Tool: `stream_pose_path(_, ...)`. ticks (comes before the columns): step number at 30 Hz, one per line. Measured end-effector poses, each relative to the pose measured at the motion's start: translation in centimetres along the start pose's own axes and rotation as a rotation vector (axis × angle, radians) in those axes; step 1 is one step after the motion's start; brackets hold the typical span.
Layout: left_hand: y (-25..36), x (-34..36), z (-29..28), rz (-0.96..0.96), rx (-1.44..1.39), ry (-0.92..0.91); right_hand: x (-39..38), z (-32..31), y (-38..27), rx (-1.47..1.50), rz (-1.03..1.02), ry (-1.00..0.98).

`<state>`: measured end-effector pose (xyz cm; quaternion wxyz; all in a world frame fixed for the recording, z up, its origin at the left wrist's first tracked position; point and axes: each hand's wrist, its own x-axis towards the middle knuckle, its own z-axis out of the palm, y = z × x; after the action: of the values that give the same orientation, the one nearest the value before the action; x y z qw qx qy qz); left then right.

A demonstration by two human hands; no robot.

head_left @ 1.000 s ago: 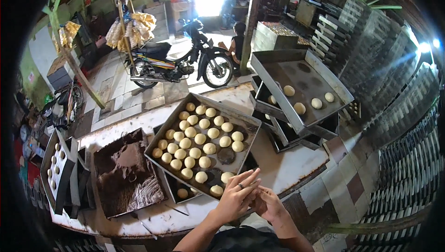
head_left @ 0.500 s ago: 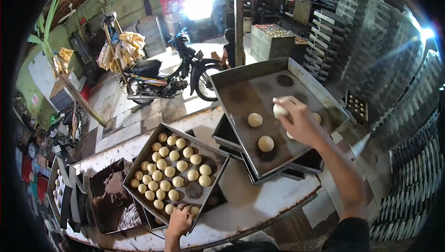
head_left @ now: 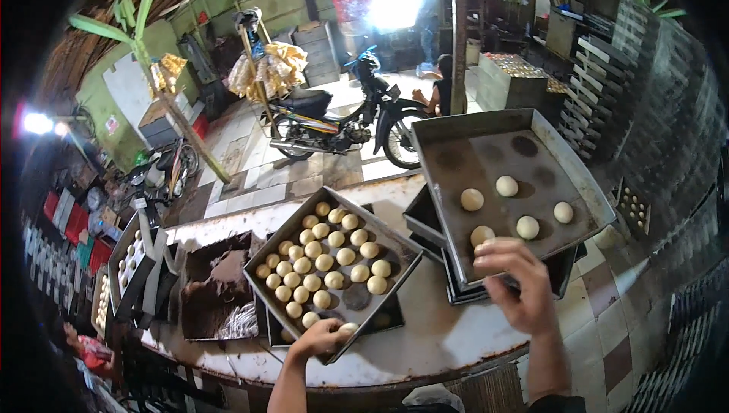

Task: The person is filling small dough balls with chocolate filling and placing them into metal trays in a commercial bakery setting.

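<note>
Across the worn round surface [head_left: 425, 337], the left hand [head_left: 319, 335] is pinching a soft pale dough ball [head_left: 348, 329], likely light and easily dented, while the right hand [head_left: 516, 284] is hovering half-open over the dark metal baking tray [head_left: 456, 147].

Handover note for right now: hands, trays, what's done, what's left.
Left hand: fingers on a dough ball at the near edge of the full tray.
Right hand: at the near edge of the second tray, by a ball there; grip unclear.
Done: five balls lie on the second tray.
Left: some two dozen balls in the full tray; most of the second tray is bare.
</note>
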<state>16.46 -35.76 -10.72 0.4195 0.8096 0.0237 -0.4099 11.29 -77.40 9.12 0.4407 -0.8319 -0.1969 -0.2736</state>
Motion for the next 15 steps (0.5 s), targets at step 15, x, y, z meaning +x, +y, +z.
stream_pose_path(15,-30.5,-22.9,13.7,-0.066,-0.958,0.221,-20.0,25.4,-20.9,0.393,0.433,-0.311)
